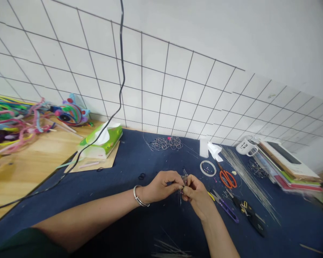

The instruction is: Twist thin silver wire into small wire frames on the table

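Observation:
My left hand and my right hand meet over the dark blue cloth, fingertips pinched close together. Between them is a small bundle of thin wire, its ends sticking up above the fingers and hanging below. Both hands are closed on this wire piece, and most of it is hidden behind the fingers. Just right of my right hand lie purple-handled thread snips. Beyond them are black-handled pliers and orange-handled scissors. A white ring-shaped dish with tiny beads stands farther back.
Long straight wires lie at the right, near a mug and stacked books. Coiled wire shapes rest by the wall. At left are a tissue pack, pipe cleaners and a hanging black cable.

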Demonstrator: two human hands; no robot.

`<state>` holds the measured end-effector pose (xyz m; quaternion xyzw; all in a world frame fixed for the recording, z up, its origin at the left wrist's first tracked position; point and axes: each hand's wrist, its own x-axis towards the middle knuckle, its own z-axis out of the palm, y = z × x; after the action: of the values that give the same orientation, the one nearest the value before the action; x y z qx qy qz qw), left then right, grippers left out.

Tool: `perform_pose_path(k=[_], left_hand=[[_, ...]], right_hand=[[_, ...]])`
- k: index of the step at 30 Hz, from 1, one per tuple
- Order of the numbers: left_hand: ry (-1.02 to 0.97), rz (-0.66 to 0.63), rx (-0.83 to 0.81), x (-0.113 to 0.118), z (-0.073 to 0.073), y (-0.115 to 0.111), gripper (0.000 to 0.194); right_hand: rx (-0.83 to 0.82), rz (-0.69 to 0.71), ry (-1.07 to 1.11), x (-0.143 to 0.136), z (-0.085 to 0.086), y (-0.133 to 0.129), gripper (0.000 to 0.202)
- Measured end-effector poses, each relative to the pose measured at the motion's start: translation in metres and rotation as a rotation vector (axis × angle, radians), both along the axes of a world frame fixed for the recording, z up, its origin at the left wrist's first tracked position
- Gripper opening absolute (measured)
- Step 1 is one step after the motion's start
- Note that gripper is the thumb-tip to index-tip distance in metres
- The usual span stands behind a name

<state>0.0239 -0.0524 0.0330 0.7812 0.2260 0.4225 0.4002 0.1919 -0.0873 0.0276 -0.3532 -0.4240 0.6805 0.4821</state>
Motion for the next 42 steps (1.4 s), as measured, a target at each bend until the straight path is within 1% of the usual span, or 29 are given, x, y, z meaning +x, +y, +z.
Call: perform_pose_path(k=[3,7,9,15,18,21,24,26,28,32,35,40,42], left_hand=[[-0.001,0.02,0.026,0.0,0.0,-0.001,0.01],[0.017,-0.017,0.02,-0.001,0.004,-0.001,0.008],[0.044,-0.016,0.014,-0.001,0.005,-0.001,0.006],[0.078,0.047,-0.014,0.003,0.002,-0.004,0.003],[0.083,0.083,-0.042,0.004,0.002,-0.003,0.004],[0.092,0.142,-0.044,0.004,0.002,0.0,0.003],[0.117,0.182,-0.021,0.004,0.0,0.002,0.004],[0.135,0.193,-0.002,0.004,-0.003,0.002,0.006],[0.152,0.204,0.015,0.005,-0.005,0.001,0.007],[0.171,0.235,0.002,0.008,-0.006,-0.001,0.006],[0.146,0.224,-0.097,0.01,-0.004,-0.003,0.004],[0.023,0.137,-0.39,0.012,0.001,-0.008,0.007],[-0.065,0.083,-0.547,0.013,0.002,-0.01,0.01]], right_hand=[[-0.009,0.006,0.02,0.001,-0.002,0.001,0.032],[-0.018,0.017,0.04,0.001,-0.005,0.002,0.032],[-0.019,0.029,0.043,0.002,-0.007,0.003,0.031],[-0.022,0.021,-0.001,0.002,-0.012,0.003,0.027],[0.013,-0.04,-0.092,-0.001,-0.011,0.002,0.023],[0.131,-0.175,-0.331,-0.005,-0.003,-0.003,0.017],[0.347,-0.322,-0.659,-0.01,0.006,-0.009,0.011],[0.5,-0.397,-0.809,-0.012,0.01,-0.011,0.01],[0.597,-0.43,-0.891,-0.012,0.01,-0.011,0.012],[0.667,-0.453,-0.972,-0.011,0.006,-0.009,0.013],[0.696,-0.472,-0.996,-0.012,0.002,-0.008,0.012],[0.668,-0.491,-0.981,-0.013,0.003,-0.009,0.012],[0.642,-0.488,-0.963,-0.013,0.005,-0.01,0.012]])
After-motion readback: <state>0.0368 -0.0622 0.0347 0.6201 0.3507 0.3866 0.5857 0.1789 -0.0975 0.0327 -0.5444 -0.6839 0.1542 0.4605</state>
